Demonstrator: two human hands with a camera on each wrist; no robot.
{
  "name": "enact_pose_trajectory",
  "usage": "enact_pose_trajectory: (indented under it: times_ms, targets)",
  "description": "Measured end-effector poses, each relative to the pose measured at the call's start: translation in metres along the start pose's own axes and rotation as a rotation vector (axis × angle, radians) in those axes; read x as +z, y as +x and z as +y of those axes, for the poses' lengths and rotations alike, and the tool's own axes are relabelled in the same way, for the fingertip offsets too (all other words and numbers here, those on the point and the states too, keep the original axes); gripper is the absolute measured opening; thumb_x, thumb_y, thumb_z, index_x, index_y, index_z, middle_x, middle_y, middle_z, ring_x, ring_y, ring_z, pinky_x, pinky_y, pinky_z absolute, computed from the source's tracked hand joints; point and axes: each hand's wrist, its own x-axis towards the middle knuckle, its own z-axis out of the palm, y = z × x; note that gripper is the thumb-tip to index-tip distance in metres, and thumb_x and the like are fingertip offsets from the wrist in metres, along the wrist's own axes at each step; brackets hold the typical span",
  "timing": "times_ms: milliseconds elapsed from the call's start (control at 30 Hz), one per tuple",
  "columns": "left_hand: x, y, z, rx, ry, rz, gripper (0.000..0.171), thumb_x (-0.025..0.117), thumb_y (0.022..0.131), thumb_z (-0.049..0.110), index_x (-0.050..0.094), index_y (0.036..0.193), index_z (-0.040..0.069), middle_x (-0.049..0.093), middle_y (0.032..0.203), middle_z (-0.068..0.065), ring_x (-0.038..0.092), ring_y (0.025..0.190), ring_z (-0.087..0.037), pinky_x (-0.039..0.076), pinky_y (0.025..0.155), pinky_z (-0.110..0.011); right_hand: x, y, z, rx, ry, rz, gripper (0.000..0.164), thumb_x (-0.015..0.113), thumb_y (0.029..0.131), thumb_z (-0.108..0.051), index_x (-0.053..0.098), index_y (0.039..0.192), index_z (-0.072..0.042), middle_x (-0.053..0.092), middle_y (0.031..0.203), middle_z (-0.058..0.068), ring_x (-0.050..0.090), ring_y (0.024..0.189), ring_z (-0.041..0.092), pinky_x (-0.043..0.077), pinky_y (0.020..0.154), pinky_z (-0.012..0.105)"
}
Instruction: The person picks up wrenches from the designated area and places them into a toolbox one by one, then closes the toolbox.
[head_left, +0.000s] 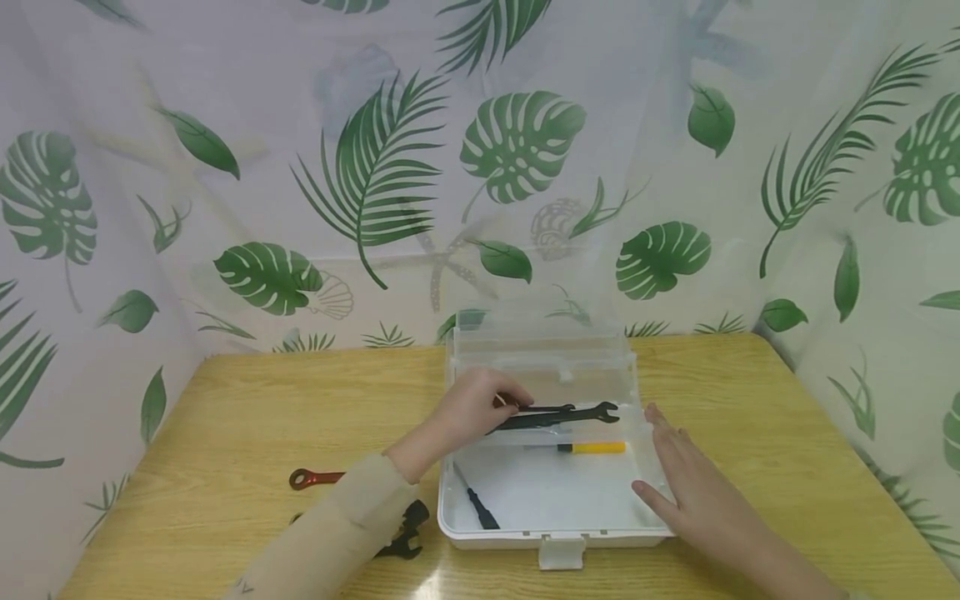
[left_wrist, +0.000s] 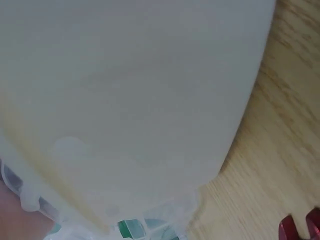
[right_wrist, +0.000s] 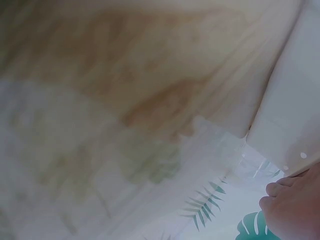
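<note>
My left hand [head_left: 472, 406] reaches over the tray of a white toolbox [head_left: 555, 500], its thumb and fingers pinching a small black wrench [head_left: 551, 408]. A larger black open-end wrench [head_left: 600, 413] lies close under it. Against the box's right side rests my right hand [head_left: 697, 492], fingers straight and thumb at the front rim. Inside the box are a black-handled screwdriver [head_left: 482, 510] and a yellow-and-black tool [head_left: 596, 447]. In the left wrist view, part of the left hand [left_wrist: 20, 220] shows past the white box wall; the right wrist view shows the right hand's fingertips [right_wrist: 275, 192].
A red ring-end wrench [head_left: 311, 477] and a black wrench-like tool [head_left: 407, 533] lie on the wooden table [head_left: 262, 417] left of the box, partly hidden by the left sleeve [head_left: 330, 533]. The clear lid [head_left: 543, 333] stands raised before a leaf-print curtain [head_left: 405, 150].
</note>
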Motion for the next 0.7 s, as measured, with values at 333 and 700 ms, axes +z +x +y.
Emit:
enact_pose_trajectory:
  times_ms: [333,700]
  targets:
    - [0.0019,-0.0004,-0.0005,-0.001,0.019,0.007,0.023,0.069,0.096,-0.008,0.081,0.112,0.004,0.082,0.111,-0.010,0.076,0.102,-0.022,0.063,0.091,-0.030,0.0029,-0.0007,0.0013,-0.005,0.010,0.005,0.092,0.062,0.107,-0.040,0.006,0.170,-0.003,0.011,0.179,0.019,0.027,0.158,0.050,0.014,0.134,0.056]
    - [0.0048,-0.0028,-0.0042,0.001,0.057,0.008,0.023,0.069,0.097,-0.006,0.081,0.113,0.006,0.081,0.112,-0.008,0.076,0.104,-0.020,0.063,0.094,-0.032,0.0070,-0.0029,0.0022,-0.009,0.004,0.018,0.091,0.062,0.107,-0.039,0.008,0.170,-0.002,0.014,0.178,0.020,0.028,0.158,0.050,0.003,0.137,0.040]
